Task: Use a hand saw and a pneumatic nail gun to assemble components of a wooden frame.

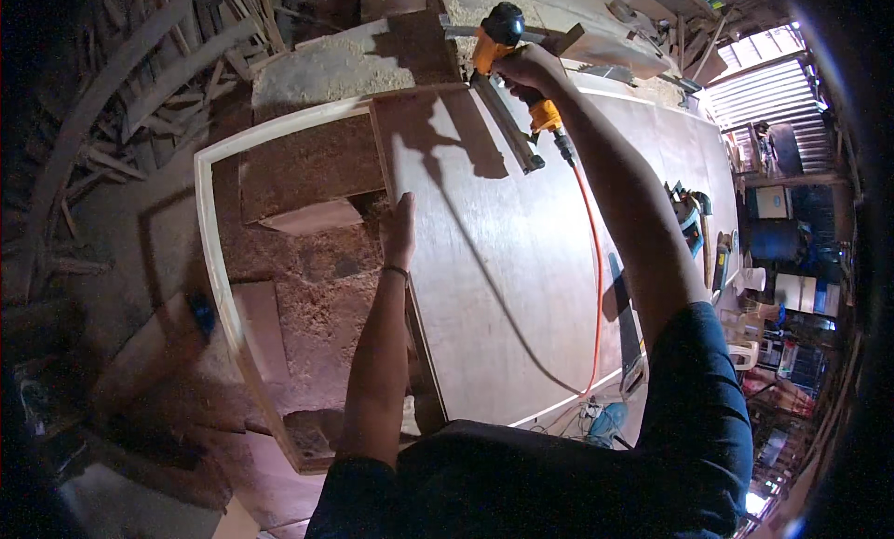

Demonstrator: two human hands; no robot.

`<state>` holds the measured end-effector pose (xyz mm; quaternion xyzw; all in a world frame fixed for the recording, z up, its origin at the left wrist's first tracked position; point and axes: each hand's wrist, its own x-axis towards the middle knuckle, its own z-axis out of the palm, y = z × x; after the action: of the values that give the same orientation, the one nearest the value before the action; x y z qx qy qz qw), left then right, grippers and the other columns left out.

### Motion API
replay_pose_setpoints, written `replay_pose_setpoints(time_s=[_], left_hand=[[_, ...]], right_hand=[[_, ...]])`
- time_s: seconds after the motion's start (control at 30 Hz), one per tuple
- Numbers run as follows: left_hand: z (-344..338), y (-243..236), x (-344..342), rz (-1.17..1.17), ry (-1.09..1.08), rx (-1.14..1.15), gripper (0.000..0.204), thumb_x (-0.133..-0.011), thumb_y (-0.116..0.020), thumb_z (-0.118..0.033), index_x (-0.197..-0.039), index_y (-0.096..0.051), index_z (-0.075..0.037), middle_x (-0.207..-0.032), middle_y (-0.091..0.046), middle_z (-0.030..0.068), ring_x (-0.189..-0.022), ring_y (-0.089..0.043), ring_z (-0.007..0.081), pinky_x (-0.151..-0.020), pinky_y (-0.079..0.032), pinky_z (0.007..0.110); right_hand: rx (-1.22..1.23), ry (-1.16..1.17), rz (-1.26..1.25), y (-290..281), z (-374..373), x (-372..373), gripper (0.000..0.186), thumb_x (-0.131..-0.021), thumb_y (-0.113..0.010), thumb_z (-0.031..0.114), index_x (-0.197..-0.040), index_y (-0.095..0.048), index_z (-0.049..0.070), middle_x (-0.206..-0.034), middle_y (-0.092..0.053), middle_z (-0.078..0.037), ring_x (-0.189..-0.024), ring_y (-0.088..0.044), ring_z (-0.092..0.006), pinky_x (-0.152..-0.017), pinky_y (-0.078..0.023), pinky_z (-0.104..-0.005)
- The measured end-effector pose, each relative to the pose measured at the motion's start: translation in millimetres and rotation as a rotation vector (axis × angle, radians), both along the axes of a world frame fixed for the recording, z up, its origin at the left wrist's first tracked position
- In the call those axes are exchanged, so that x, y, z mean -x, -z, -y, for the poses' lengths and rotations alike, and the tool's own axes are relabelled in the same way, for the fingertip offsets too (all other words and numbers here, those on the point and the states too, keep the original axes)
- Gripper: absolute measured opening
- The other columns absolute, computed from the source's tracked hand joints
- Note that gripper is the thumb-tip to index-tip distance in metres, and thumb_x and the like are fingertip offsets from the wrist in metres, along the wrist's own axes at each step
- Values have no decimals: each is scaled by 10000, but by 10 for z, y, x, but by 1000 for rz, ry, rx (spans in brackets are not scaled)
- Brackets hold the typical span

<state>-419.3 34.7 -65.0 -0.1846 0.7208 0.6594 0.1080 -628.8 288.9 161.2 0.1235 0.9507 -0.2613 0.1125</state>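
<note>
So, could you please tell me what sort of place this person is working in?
Most likely a woodworking shop: the right hand holds what looks like a nail gun over a wooden panel, scrap wood is piled at the upper left, and sawdust lies about.

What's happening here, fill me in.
A person's right hand grips an orange-and-black nail gun, fed by an orange hose, near the far edge of a pale panel. The left hand is at the panel's left edge. Left of that, the wooden frame is uncovered.
</note>
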Motion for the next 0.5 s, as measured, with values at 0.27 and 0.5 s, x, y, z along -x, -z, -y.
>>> replay_pose_setpoints(time_s=[0.27, 0.5], left_hand=[[47, -76, -92, 10, 32, 44, 551, -888, -569, -483, -1085, -620, 29, -1007, -647, 212, -944, -620, 274, -766, -468, 391], [8, 260, 28, -216, -6, -4, 632, -878, -597, -465, -1251, -512, 38, -1184, -586, 218, -1061, -572, 308, -855, -457, 416]], right_hand=[[44, 62, 17, 27, -566, -28, 277, -755, -702, 280, -879, -645, 39, -689, -593, -33, -504, -570, -137, -453, -509, -275], [213, 102, -48, 156, -797, -47, 318, -782, -686, 332, -942, -620, 65, -678, -569, -18, -466, -525, -121, -416, -485, -274]])
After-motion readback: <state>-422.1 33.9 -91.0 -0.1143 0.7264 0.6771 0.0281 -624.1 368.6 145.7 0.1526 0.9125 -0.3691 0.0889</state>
